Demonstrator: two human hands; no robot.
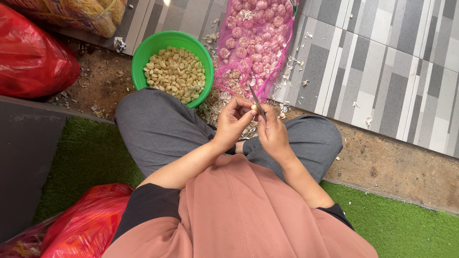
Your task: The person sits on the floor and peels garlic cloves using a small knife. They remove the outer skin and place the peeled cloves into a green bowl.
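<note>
My left hand (234, 119) pinches a small garlic clove (254, 109) between its fingertips. Against that clove my right hand (273, 131) holds a thin knife (257, 101), blade pointing up and away. Both hands meet above my crossed legs in grey trousers (158, 129). Just beyond my left knee stands a green bowl (143, 50) holding many peeled cloves (176, 72). A pink mesh sack of garlic bulbs (253, 43) lies straight ahead on the floor.
Garlic skins (224, 102) litter the floor under my hands and beside the sack. Red plastic bags sit at far left (28, 57) and near my left hip (86, 220). Grey tiles (373, 57) lie ahead; green artificial turf (406, 224) is under me.
</note>
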